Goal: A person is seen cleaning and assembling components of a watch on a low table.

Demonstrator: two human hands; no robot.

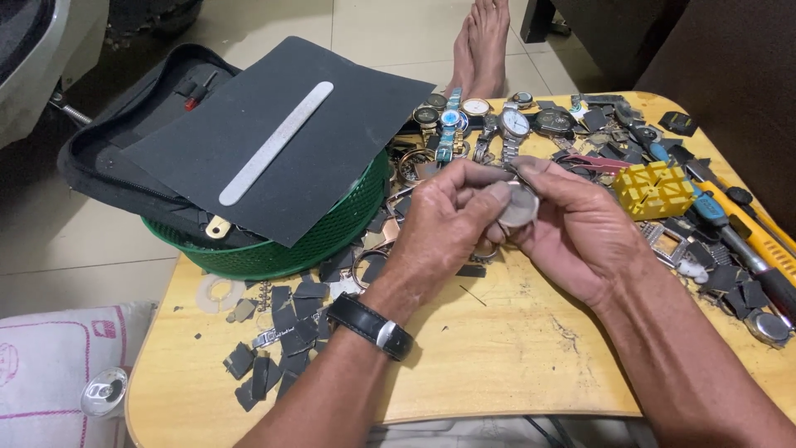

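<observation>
Holding a small round watch case (521,205) between both hands above the middle of the wooden table (497,348). Left hand (444,228), with a black strap on its wrist, curled over the case from the left, thumb and forefinger pinching its edge. Right hand (572,224) cupping the case from the right, fingers pressed together beneath and thumb laid along its top rim. Just behind the hands, a cluster of wristwatches (477,120) lying at the table's far edge. To the right, a yellow plastic holder block (652,191) beside screwdrivers (738,236) with blue and yellow handles. At the left, a green basket (282,249) carrying a dark sheet (282,133) with a long metal file (276,143) on top and a black zip case (124,141) behind. Scattered near the left forearm, many small dark scraps (282,340).
</observation>
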